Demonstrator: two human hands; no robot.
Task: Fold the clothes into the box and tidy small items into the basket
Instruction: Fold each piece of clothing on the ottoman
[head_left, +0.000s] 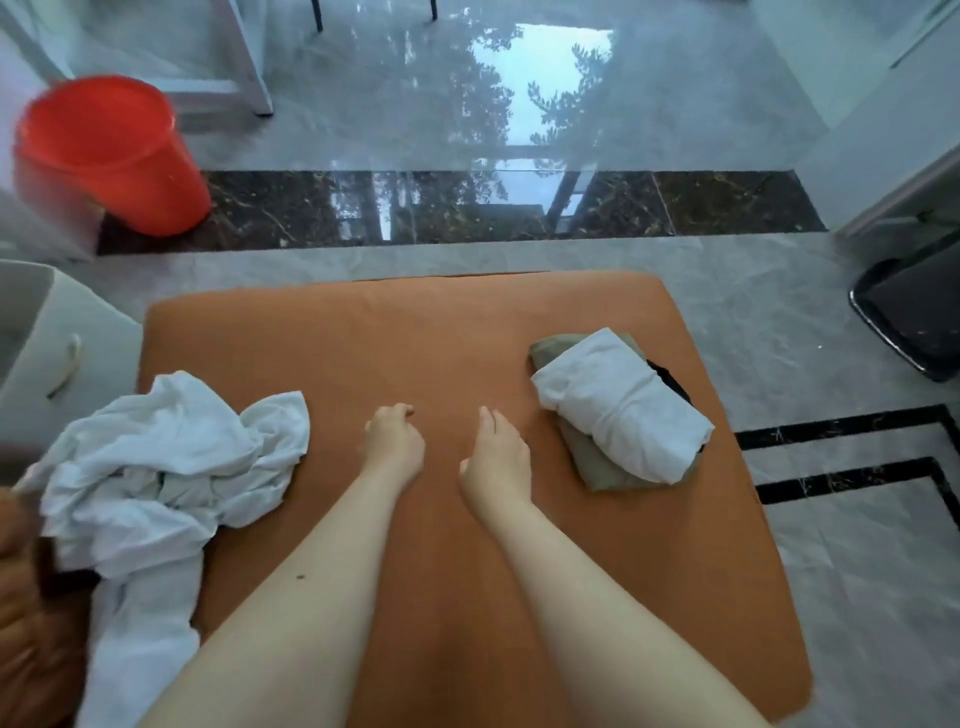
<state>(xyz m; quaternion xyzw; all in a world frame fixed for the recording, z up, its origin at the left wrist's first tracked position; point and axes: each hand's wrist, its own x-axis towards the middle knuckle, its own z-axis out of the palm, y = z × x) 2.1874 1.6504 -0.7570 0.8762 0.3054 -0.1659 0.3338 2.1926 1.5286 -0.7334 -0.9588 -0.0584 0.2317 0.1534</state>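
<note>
Hands idle between two piles on the orange pad.

Left hand (392, 441) loosely curled, right hand (496, 460) fingers straight and together; both hold nothing. Crumpled white shirt (171, 467) lies at 9 o'clock, partly over the pad (415, 332) edge (could slide off if tugged carelessly); folded stack (621, 410) at 2 o'clock.

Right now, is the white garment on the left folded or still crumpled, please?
Crumpled: the white garment lies bunched and wrinkled, one end hanging over the orange surface edge.

soft daylight | window glare on glossy floor (545, 78) | red bucket (104, 150) motion-blurred | wide-angle edge bending
</note>
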